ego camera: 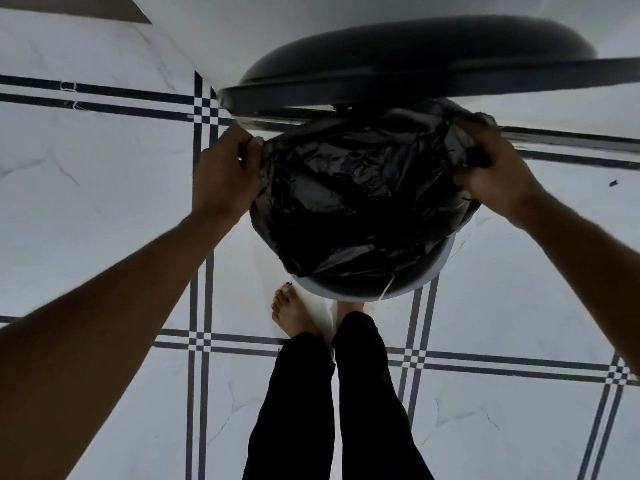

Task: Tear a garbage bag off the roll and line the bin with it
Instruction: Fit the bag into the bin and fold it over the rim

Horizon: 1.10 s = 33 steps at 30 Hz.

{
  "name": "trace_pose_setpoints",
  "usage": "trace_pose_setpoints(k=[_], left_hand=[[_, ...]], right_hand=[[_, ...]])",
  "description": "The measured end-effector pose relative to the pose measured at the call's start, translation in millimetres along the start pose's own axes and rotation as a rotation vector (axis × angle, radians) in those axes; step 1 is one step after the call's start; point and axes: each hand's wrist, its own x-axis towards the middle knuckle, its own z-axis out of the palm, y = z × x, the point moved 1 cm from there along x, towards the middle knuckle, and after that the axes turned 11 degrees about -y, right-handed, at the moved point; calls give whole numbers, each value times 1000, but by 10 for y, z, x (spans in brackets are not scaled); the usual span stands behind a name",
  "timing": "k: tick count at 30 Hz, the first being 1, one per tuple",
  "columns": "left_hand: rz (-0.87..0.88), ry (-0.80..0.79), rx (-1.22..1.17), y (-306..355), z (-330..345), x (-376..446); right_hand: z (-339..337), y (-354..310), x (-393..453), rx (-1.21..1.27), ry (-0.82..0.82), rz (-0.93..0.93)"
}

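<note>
A crumpled black garbage bag is spread over the mouth of a round white bin that stands on the floor below me. The bin's dark lid is tipped up behind the opening. My left hand pinches the bag's edge at the left side of the rim. On the right side, my right hand grips the bag's edge. The bag covers most of the opening; only the near rim of the bin shows. The roll is not in view.
White floor tiles with dark grid lines surround the bin. My bare left foot and black trouser legs stand right against the bin's near side. A white wall rises behind the lid.
</note>
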Motion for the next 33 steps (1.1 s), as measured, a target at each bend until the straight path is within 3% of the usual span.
trace_pose_setpoints(k=[3, 6, 12, 16, 22, 27, 33], left_hand=[[-44, 38, -34, 53, -13, 206], [-68, 22, -39, 94, -6, 429], [-284, -328, -274, -107, 164, 389], [-230, -172, -428, -109, 223, -118], [-60, -18, -324, -80, 296, -772], [-311, -60, -244, 105, 360, -948], [-482, -59, -374, 89, 362, -740]], right_hand=[[-53, -68, 100, 163, -48, -59], [-156, -6, 298, 327, -62, 3], [-59, 289, 271, 370, -119, 246], [67, 536, -50, 477, -61, 259], [285, 698, -510, 631, -9, 156], [464, 746, -613, 688, 32, 95], [487, 801, -592, 659, 2, 68]])
